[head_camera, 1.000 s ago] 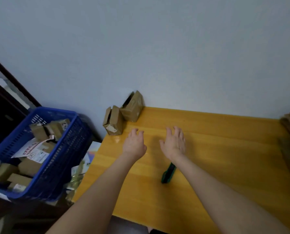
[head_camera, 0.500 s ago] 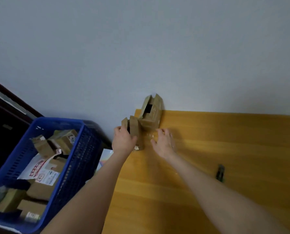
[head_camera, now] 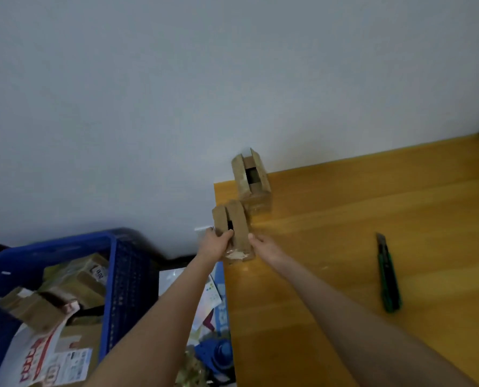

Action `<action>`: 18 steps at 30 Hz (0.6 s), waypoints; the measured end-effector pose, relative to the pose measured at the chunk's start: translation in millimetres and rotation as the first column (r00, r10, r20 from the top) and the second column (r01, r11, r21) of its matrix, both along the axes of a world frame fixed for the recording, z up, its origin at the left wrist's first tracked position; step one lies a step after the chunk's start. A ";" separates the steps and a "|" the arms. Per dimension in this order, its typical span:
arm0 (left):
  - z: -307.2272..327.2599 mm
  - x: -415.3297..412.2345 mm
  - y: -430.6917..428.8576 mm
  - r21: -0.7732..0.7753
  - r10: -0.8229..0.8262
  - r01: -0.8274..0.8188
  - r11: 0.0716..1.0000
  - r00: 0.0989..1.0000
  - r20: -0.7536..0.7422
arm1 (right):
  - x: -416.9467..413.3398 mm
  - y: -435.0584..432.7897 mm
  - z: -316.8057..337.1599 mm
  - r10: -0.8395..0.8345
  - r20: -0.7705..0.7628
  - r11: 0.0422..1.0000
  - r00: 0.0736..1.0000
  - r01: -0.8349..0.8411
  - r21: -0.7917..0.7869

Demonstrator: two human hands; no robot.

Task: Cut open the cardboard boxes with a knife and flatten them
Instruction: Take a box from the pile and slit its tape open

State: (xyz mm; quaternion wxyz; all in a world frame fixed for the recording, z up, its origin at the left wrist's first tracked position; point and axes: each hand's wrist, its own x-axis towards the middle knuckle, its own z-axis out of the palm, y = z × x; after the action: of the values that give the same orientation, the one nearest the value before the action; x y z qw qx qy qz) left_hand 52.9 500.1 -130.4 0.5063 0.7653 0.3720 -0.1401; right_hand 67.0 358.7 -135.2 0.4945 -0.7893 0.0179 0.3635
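A small brown cardboard box with raised flaps stands at the left edge of the yellow wooden table. My left hand grips its left flap, thumb inside the opening. My right hand touches the box's right side near the base; how its fingers lie is hard to tell. A second open box stands behind it in the table's back left corner against the wall. A green utility knife lies on the table to the right, apart from both hands.
A blue plastic crate holding several cardboard boxes and printed packaging stands on the floor left of the table. Papers and a blue object lie between crate and table. A grey wall runs behind. Something dark sits at the far right edge.
The view has swung left and down. My left hand has closed on the near box's flap, and my right hand has come to its right side. The knife lies where it was.
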 end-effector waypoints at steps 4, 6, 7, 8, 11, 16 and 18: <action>4.5 -13.9 -2.9 -0.104 -0.247 0.237 0.966 0.964 -0.099 | -17.4 -26.0 11.1 -0.002 -0.062 0.999 0.998 -0.001 -0.048; 6.8 -17.9 -14.8 -0.126 -0.361 0.348 0.929 0.927 -0.103 | -26.6 -42.1 13.6 -0.011 -0.113 1.000 0.994 0.008 -0.027; 8.9 -19.2 -23.6 -0.136 -0.392 0.379 0.915 0.916 -0.089 | -31.5 -50.2 15.0 -0.025 -0.129 1.000 0.991 0.023 -0.014; 12.1 -20.1 -33.5 -0.142 -0.418 0.405 0.903 0.906 -0.072 | -34.8 -58.8 14.6 -0.056 -0.132 0.998 0.990 0.054 -0.014; 19.6 -21.5 -63.9 -0.187 -0.446 0.432 0.882 0.894 -0.041 | -42.1 -85.9 18.2 -0.167 -0.078 0.986 0.983 0.166 -0.019; 19.3 -16.5 -103.6 -0.306 -0.357 0.327 0.894 0.933 -0.048 | -46.9 -130.7 22.5 -0.296 0.066 0.953 0.953 0.290 0.084; 18.6 -13.3 -118.5 -0.317 -0.315 0.291 0.903 0.949 -0.025 | -45.4 -144.3 22.2 -0.327 0.101 0.942 0.940 0.316 0.110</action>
State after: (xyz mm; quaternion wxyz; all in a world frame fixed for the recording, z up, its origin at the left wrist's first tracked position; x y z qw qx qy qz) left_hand 39.6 381.6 -111.8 0.5775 0.7189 0.2409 -0.3026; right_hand 21.6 214.5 -113.0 0.5831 -0.7723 0.1007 0.2311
